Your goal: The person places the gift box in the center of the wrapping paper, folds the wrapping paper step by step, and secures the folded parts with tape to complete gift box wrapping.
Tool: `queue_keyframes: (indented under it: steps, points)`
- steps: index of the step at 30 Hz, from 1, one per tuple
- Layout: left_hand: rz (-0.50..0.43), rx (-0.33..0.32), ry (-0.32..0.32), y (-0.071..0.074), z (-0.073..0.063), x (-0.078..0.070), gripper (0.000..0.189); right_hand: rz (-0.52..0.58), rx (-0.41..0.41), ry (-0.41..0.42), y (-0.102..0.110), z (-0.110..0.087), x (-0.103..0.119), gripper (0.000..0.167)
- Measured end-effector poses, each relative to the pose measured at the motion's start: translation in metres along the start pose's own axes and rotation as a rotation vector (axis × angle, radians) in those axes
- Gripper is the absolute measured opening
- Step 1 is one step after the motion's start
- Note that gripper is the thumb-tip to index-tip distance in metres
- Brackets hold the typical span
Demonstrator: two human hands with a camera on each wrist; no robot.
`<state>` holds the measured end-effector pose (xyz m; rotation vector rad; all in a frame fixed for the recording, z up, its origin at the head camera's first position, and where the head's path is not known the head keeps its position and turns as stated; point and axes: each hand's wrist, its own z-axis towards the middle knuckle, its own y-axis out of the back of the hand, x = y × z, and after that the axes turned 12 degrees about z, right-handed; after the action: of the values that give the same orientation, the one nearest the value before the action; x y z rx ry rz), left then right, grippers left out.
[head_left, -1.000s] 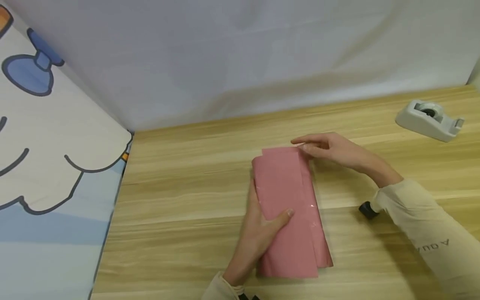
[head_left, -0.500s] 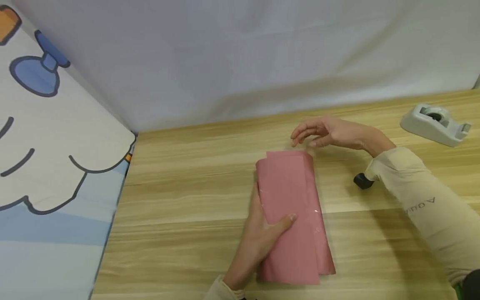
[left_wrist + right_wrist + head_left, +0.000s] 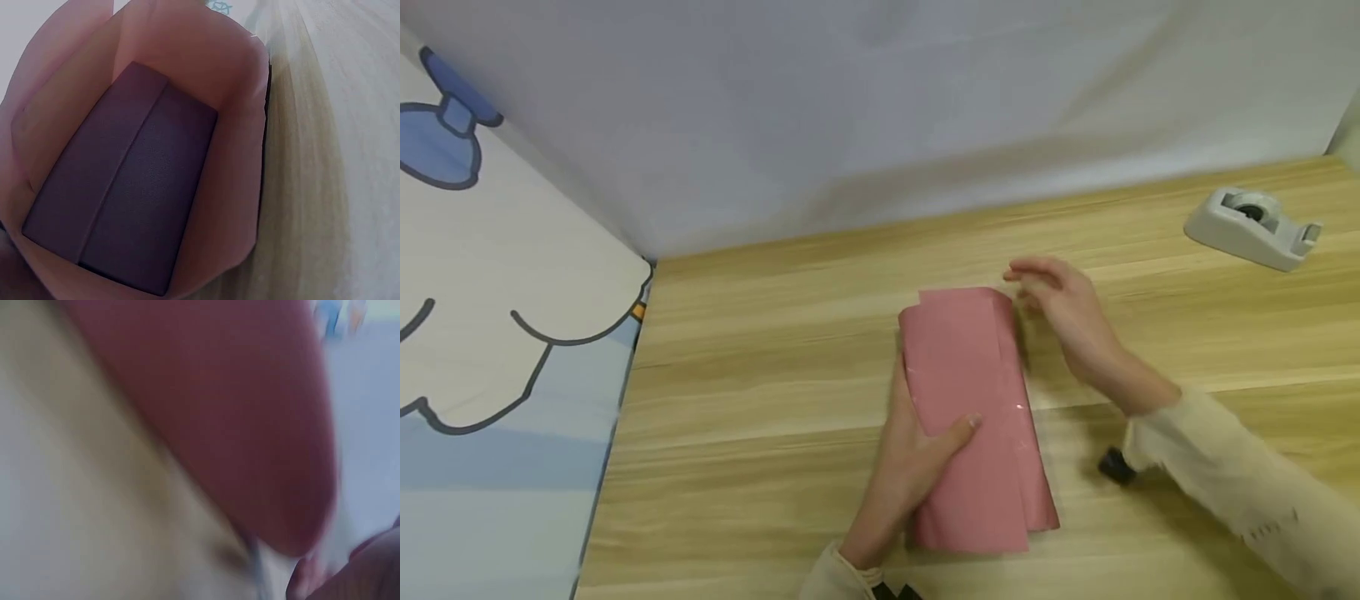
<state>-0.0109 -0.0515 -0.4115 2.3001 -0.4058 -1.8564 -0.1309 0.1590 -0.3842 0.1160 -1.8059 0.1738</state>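
Observation:
A dark box [image 3: 147, 181] sits inside a wrap of pink paper [image 3: 966, 467]; the left wrist view looks into the wrap's open near end, where paper stands out past the box. In the head view the bundle lies lengthwise on the table, one paper edge overlapping along its top. My left hand [image 3: 902, 467] grips its left side, thumb across the top and fingers down the side, partly hidden. Beside the far right corner is my right hand [image 3: 1067, 312], holding nothing, fingers loosely bent. The right wrist view is blurred, with the pink paper [image 3: 231, 419] filling its upper part.
A pale grey tape dispenser [image 3: 1251, 229] with a roll in it stands at the back right of the wooden table [image 3: 760, 358]. A white cloth [image 3: 850, 108] hangs behind, and a cartoon-printed sheet [image 3: 512, 250] borders the left side.
My right hand leaves the bundle's far right corner, rises beyond it, then comes back down to the right of that corner. My left hand keeps its hold; the head view shifts slightly.

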Motion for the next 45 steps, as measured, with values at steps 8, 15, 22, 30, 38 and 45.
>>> queue_keyframes:
  steps: [8,15,22,30,38,45]
  points:
    - [0.004,-0.010,-0.037,0.000,0.007,-0.005,0.114,0.027,0.067,-0.067,-0.035,-0.112,-0.035,0.076]
    - [0.005,-0.050,0.003,-0.004,0.005,-0.008,0.104,-0.090,0.120,0.002,-0.034,-0.115,-0.046,0.069]
    - [0.014,-0.086,-0.016,-0.005,0.004,-0.005,0.102,-0.107,0.200,0.011,-0.030,-0.117,-0.045,0.072]
    - [0.659,-0.117,-0.096,-0.010,-0.006,-0.009,0.096,-0.301,0.016,0.031,-0.041,-0.130,-0.048,0.083]
    - [1.258,-0.126,-0.286,0.002,0.014,-0.023,0.076,-0.353,0.011,0.041,-0.041,-0.130,-0.045,0.086]
    - [1.340,-0.030,-0.375,0.003,0.042,-0.030,0.066,-0.343,0.064,0.007,-0.035,-0.130,-0.043,0.086]
